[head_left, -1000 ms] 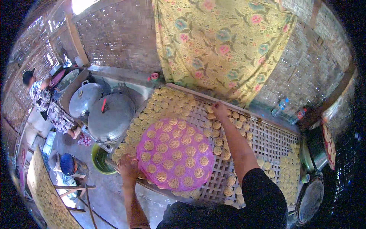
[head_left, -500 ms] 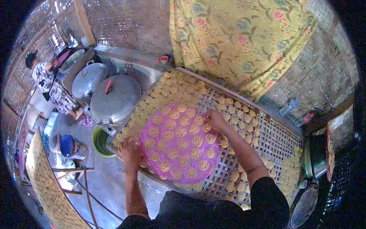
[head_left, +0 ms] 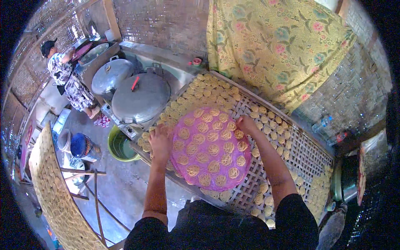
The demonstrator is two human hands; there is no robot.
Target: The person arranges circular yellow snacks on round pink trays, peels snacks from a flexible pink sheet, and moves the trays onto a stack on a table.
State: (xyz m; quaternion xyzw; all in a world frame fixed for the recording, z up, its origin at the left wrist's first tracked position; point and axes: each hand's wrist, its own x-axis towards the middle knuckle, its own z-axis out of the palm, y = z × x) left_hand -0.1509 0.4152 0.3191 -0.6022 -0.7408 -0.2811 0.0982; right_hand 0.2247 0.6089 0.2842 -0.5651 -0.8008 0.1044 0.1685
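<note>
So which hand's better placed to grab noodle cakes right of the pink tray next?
Right hand, probably: near those cakes, at the right edge of the tray. The left hand is farther, opposite.

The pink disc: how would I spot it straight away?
Find the big woven rack below the yellow flowered curtain. Over its left half, between the person's left hand and right hand, is a round disc dotted with pale noodle nests. Its bright pink sets it apart from the rack's dull weave.

Noodle nests [head_left: 213, 166] lie on a tray [head_left: 214, 158] atop the rack [head_left: 310, 152], right of pots [head_left: 141, 100], before a curtain [head_left: 279, 46]
</note>
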